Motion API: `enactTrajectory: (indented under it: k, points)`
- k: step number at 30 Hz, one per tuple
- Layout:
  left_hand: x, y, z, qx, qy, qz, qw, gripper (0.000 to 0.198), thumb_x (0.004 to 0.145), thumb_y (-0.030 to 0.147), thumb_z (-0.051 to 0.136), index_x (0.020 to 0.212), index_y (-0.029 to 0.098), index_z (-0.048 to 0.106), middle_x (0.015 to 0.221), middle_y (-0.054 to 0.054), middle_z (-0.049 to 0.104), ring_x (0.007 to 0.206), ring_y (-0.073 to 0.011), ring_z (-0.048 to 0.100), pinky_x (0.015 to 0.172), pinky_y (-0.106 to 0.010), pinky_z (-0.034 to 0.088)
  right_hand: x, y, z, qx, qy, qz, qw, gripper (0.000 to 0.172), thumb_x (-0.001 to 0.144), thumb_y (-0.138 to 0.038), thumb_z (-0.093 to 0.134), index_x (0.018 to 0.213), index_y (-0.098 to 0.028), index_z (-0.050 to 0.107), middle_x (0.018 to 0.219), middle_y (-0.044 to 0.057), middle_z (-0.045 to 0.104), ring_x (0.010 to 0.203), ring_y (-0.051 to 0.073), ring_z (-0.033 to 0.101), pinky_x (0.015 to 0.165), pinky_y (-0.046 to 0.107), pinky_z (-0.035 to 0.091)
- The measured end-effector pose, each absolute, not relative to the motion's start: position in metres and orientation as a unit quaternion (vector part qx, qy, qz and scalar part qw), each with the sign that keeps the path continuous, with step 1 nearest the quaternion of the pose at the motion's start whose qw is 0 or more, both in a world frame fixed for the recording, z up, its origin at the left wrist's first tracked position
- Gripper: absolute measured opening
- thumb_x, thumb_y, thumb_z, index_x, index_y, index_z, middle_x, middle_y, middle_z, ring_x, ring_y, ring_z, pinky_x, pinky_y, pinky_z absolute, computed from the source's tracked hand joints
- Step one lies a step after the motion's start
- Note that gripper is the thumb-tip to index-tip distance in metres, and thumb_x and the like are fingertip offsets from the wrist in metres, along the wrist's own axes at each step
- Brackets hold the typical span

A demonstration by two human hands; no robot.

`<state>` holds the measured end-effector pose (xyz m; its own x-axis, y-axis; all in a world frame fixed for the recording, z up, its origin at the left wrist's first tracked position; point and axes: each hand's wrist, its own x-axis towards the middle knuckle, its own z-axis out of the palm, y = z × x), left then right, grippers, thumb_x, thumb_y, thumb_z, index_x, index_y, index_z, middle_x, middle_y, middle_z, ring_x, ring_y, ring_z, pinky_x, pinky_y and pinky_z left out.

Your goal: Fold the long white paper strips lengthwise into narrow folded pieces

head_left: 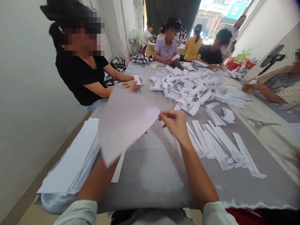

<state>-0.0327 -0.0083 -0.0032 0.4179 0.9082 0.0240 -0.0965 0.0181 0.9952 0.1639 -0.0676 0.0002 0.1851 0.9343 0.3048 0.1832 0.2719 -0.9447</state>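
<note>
A white sheet of paper (127, 122) is held up at a tilt over the near part of the table. Its right corner is pinched between the thumb and fingers of my right hand (173, 122). My left hand (146, 132) is behind the sheet, and only a fingertip shows past its lower edge; how its fingers are set is hidden. To the left of my left forearm lies a thick stack of white paper (72, 156). Beside that forearm a narrow white paper strip (118, 168) rests on the table. Several folded paper strips (217, 143) lie right of my right hand.
A big heap of folded white paper pieces (192, 86) covers the middle of the grey-covered table (150, 181). A person in black (79, 73) sits at the left, holding a small white piece. Other people sit at the far end and right. A wall (21, 103) runs along the left.
</note>
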Motion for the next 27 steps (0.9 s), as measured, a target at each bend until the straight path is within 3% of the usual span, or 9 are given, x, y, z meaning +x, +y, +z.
enactTrajectory:
  k: [3, 6, 9, 14, 20, 27]
  points:
    - [-0.034, -0.013, -0.004, 0.613, 0.36, 0.388, 0.587, 0.032, 0.074, 0.043, 0.093, 0.089, 0.019, 0.078, 0.089, -0.006, 0.069, 0.074, -0.0184, 0.064, 0.048, -0.025, 0.05, 0.166, -0.063, -0.004, -0.512, -0.516, 0.371, 0.578, 0.03, 0.083, -0.045, 0.084, 0.091, -0.016, 0.083, 0.081, 0.008, 0.079, 0.077, 0.024, 0.078, 0.043, 0.023, 0.055]
    - [-0.032, -0.016, 0.0, 0.638, 0.349, 0.382, 0.571, 0.036, 0.073, 0.04, 0.094, 0.099, 0.02, 0.078, 0.104, -0.007, 0.073, 0.09, -0.0206, 0.069, 0.061, -0.027, 0.059, 0.166, -0.062, -0.004, -0.515, -0.502, 0.398, 0.569, 0.032, 0.079, -0.045, 0.087, 0.089, -0.015, 0.081, 0.079, 0.009, 0.079, 0.074, 0.024, 0.078, 0.04, 0.021, 0.051]
    - [-0.029, -0.016, 0.0, 0.59, 0.352, 0.391, 0.612, 0.043, 0.067, 0.041, 0.099, 0.096, 0.017, 0.079, 0.094, -0.007, 0.076, 0.086, -0.0206, 0.07, 0.071, -0.033, 0.064, 0.166, -0.062, -0.002, -0.52, -0.492, 0.423, 0.555, 0.033, 0.077, -0.045, 0.087, 0.086, -0.014, 0.079, 0.077, 0.01, 0.078, 0.072, 0.024, 0.077, 0.039, 0.021, 0.049]
    - [-0.025, -0.01, -0.009, 0.529, 0.37, 0.418, 0.639, 0.05, 0.052, 0.037, 0.106, 0.085, 0.016, 0.075, 0.076, -0.003, 0.072, 0.072, -0.018, 0.067, 0.061, -0.031, 0.062, 0.165, -0.062, -0.002, -0.528, -0.491, 0.431, 0.544, 0.035, 0.076, -0.046, 0.087, 0.086, -0.015, 0.076, 0.077, 0.009, 0.077, 0.072, 0.022, 0.075, 0.04, 0.021, 0.05]
    - [-0.024, -0.004, -0.016, 0.532, 0.355, 0.39, 0.662, 0.043, 0.057, 0.042, 0.104, 0.076, 0.015, 0.076, 0.077, -0.004, 0.071, 0.07, -0.0146, 0.066, 0.057, -0.024, 0.055, 0.165, -0.059, -0.007, -0.518, -0.515, 0.424, 0.535, 0.039, 0.081, -0.053, 0.082, 0.09, -0.016, 0.076, 0.079, 0.007, 0.075, 0.075, 0.02, 0.072, 0.042, 0.021, 0.051]
    - [-0.024, -0.003, -0.019, 0.532, 0.348, 0.423, 0.646, 0.044, 0.067, 0.047, 0.101, 0.089, 0.016, 0.08, 0.091, -0.007, 0.079, 0.084, -0.0191, 0.072, 0.073, -0.033, 0.064, 0.167, -0.06, -0.008, -0.503, -0.555, 0.388, 0.538, 0.034, 0.085, -0.05, 0.081, 0.083, -0.016, 0.076, 0.077, 0.006, 0.072, 0.073, 0.02, 0.07, 0.042, 0.02, 0.051]
